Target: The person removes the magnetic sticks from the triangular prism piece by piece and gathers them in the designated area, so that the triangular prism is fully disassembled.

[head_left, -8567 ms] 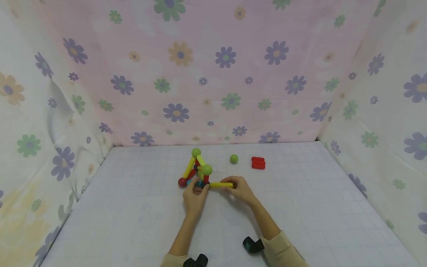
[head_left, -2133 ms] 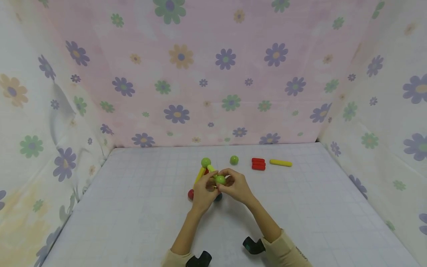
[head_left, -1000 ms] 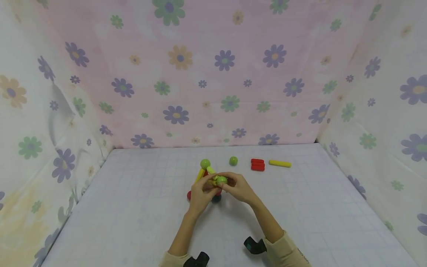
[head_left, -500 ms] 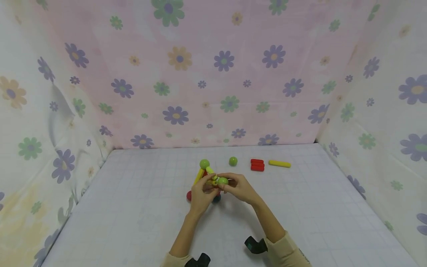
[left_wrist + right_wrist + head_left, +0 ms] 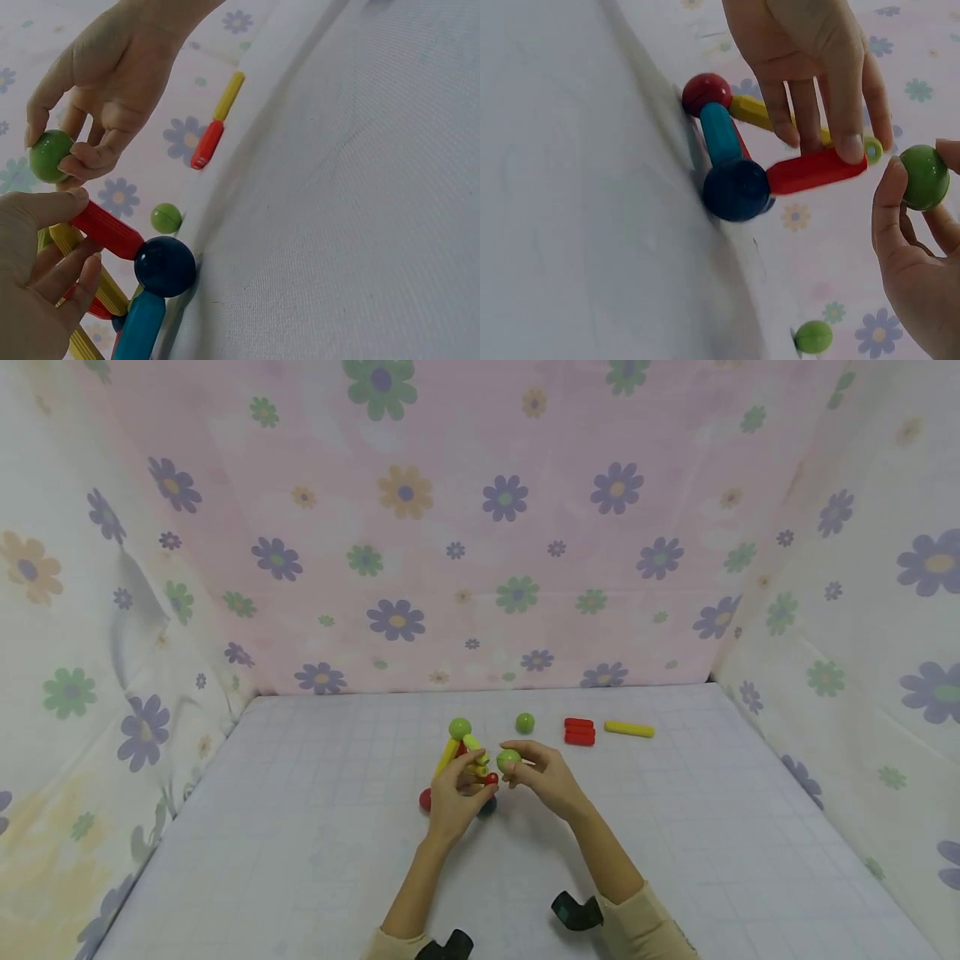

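Observation:
My left hand [image 5: 452, 800] pinches the upper end of a red rod [image 5: 817, 172], which stands on a dark blue ball [image 5: 736, 189]. Yellow rods [image 5: 111, 291] run close behind those fingers. A teal rod [image 5: 720, 135] links the blue ball to a red ball [image 5: 707, 94] low in the same frame of rods and balls. One green ball [image 5: 460, 728] tops that frame. In my right hand [image 5: 553, 783], a second green ball [image 5: 508, 762] is held between thumb and fingers, a small gap away from the red rod's tip.
A loose green ball [image 5: 525, 722] lies behind the hands. To its right are several short red rods [image 5: 579, 732] side by side, then a yellow rod [image 5: 629, 728]. Flowered cloth walls [image 5: 480, 568] enclose the white table [image 5: 300, 827] at the back and sides.
The yellow rod held by my right hand in the oldest frame now lies at right. Just now the right hand has drawn the green ball off the rod ends, rightward; the left hand stays put.

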### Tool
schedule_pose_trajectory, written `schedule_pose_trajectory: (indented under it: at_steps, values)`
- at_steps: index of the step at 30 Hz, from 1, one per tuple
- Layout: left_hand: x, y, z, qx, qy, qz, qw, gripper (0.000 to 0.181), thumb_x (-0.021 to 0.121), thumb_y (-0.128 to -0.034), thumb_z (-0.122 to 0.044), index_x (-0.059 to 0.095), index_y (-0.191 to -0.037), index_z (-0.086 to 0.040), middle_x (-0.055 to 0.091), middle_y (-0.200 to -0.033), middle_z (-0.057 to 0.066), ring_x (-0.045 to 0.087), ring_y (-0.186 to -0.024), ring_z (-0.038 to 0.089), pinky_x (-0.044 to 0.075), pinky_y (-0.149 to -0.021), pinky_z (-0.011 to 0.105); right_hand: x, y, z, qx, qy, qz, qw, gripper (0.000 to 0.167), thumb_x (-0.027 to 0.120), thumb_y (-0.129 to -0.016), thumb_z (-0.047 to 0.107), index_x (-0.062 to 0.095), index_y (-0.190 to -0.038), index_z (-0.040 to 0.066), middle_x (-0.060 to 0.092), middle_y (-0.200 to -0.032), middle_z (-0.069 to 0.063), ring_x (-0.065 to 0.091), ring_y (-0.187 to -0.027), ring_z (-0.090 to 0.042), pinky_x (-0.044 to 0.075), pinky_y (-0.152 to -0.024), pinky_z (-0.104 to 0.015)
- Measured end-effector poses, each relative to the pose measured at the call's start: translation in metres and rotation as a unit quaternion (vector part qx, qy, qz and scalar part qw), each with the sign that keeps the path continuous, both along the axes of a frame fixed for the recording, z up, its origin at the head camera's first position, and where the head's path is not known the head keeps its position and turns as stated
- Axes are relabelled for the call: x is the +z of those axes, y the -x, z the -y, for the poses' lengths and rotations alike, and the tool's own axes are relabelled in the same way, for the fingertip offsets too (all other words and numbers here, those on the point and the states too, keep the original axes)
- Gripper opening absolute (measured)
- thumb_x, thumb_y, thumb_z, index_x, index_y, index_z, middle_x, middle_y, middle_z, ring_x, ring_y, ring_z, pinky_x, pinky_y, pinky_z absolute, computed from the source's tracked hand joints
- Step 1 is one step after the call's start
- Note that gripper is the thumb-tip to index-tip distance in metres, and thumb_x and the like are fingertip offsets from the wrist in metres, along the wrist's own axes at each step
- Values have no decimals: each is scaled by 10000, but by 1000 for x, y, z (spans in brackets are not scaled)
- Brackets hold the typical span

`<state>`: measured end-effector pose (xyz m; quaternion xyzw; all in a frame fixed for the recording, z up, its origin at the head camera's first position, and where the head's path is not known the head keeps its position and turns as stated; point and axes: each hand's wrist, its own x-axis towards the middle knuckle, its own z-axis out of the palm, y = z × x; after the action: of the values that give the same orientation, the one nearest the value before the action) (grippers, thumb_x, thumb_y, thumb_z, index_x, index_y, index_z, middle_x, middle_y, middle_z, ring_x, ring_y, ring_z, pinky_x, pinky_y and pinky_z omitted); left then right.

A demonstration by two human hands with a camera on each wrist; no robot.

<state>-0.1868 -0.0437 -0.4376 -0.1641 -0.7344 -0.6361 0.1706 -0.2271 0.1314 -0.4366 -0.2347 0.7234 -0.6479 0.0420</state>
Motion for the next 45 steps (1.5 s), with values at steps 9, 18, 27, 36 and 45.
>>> schedule_pose_trajectory:
  at_steps: [9, 18, 27, 36, 45]
  values:
    - [3, -2, 1, 30, 70, 301, 9995, 477, 710, -728, 137, 569, -1182, 102, 593, -1145, 286, 644, -837, 427, 521, -736, 510, -31, 34, -16, -1495, -230, 882, 9846, 457, 672, -864, 120, 524, -1257, -62, 553, -1205, -221, 639, -906, -387, 534, -750, -251]
    - [3, -1, 0, 36, 141, 265, 9995, 471, 711, -732, 132, 570, -1181, 100, 599, -1146, 276, 645, -832, 418, 525, -719, 509, -52, 49, -20, -1860, -732, 942, 9753, 386, 677, -853, 120, 582, -1205, -10, 583, -1189, -187, 597, -1011, -279, 513, -845, -329]
    - [2, -1, 0, 52, 182, 195, 9996, 467, 712, -731, 132, 569, -1175, 102, 597, -1146, 278, 643, -827, 418, 521, -715, 520, -59, 58, -17, -1858, -688, 1033, 9747, 407, 685, -823, 60, 565, -1192, -62, 574, -1186, -248, 633, -711, -113, 520, -641, -210]
    - [3, -1, 1, 37, 183, 176, 9997, 478, 715, -734, 123, 564, -1187, 98, 602, -1116, 277, 644, -836, 417, 523, -693, 519, -60, 58, -18, -1973, -840, 1198, 9694, 497, 730, -800, 82, 536, -1240, -45, 559, -1210, -237, 624, -701, -105, 507, -642, -215]
    - [2, 1, 11, -284, 150, 244, 9992, 541, 740, -733, 79, 516, -1222, 135, 590, -1070, 314, 634, -823, 454, 536, -710, 485, -54, 51, -26, -2286, -552, 925, 9675, 502, 744, -794, 74, 536, -1240, -28, 544, -1095, -246, 537, -633, -105, 441, -522, -183]
